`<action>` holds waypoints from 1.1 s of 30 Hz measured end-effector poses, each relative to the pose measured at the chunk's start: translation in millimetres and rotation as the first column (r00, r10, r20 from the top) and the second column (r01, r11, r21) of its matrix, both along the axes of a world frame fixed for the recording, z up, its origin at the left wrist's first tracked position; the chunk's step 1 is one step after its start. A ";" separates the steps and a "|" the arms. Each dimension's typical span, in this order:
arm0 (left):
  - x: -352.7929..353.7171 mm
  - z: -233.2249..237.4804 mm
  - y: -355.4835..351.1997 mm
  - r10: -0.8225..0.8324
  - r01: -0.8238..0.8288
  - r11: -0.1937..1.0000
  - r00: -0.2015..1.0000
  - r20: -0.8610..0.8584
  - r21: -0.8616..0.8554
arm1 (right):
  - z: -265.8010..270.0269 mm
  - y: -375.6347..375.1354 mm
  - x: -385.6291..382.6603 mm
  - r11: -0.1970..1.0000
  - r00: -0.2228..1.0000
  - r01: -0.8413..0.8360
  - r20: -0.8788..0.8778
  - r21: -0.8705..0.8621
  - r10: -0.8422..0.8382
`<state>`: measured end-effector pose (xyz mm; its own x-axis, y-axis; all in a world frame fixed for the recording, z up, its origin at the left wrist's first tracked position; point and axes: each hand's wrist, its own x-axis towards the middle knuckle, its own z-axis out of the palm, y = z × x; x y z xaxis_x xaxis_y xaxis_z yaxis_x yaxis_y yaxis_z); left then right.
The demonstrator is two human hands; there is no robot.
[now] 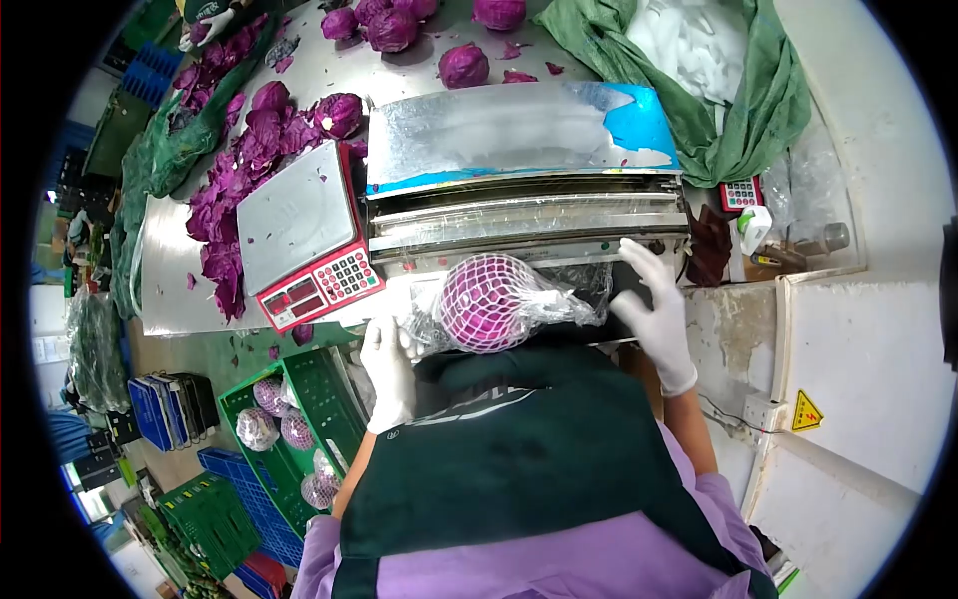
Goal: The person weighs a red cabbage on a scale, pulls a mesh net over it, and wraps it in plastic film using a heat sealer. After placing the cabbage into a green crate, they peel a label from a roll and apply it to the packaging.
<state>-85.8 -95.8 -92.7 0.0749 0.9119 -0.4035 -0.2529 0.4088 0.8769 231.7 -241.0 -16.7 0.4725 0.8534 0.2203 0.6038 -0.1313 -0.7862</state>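
Note:
A purple cabbage in a white foam net lies on clear plastic film at the front of the wrapping machine, close to my apron. The net's gathered end points right. My left hand, in a white glove, is left of the cabbage at the film's edge, its fingers curled on the film. To the right, my right hand, also gloved, is raised with fingers spread and nothing in them. Film bunches between it and the net's end.
A red scale stands left of the machine, amid loose cabbage leaves. Several bare cabbages lie behind. A green cloth holds white foam nets at back right. Netted cabbages fill part of a green crate at lower left.

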 end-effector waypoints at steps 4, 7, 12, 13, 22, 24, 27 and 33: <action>4.0 1.9 -2.1 0.049 -0.049 0.998 0.999 0.022 0.030 | -14.8 -18.5 -20.5 0.993 0.987 -0.118 -0.103 0.030 0.121; 2.5 2.9 -2.8 0.051 -0.052 0.998 0.998 0.032 0.037 | 39.9 -10.4 -26.1 0.937 0.959 0.066 -0.281 0.344 0.036; 4.1 8.4 -1.3 0.029 -0.032 0.999 0.996 0.080 0.031 | 57.5 -1.8 -14.3 0.976 0.996 0.066 -0.077 0.210 -0.051; 4.0 9.4 -0.6 0.032 -0.034 0.999 0.994 0.101 0.018 | 53.3 -7.9 -19.5 0.998 1.000 0.002 -0.012 0.059 -0.001; 4.3 0.6 0.5 0.062 -0.060 0.998 0.996 0.071 -0.022 | 25.2 -0.1 -52.3 0.974 0.972 0.002 -0.227 0.225 0.050; 4.2 2.4 1.5 0.091 -0.087 0.995 0.990 0.111 -0.041 | 25.4 18.1 -51.4 0.970 0.996 -0.025 -0.078 0.242 0.046; -4.2 12.3 4.8 0.078 -0.074 0.996 0.990 0.119 -0.039 | 14.3 43.1 -53.1 0.955 0.931 0.091 -0.365 0.284 0.020; -9.1 28.5 6.8 0.197 -0.189 0.978 0.976 0.091 -0.090 | -6.6 69.9 -51.2 0.973 0.928 0.143 -0.366 0.181 -0.069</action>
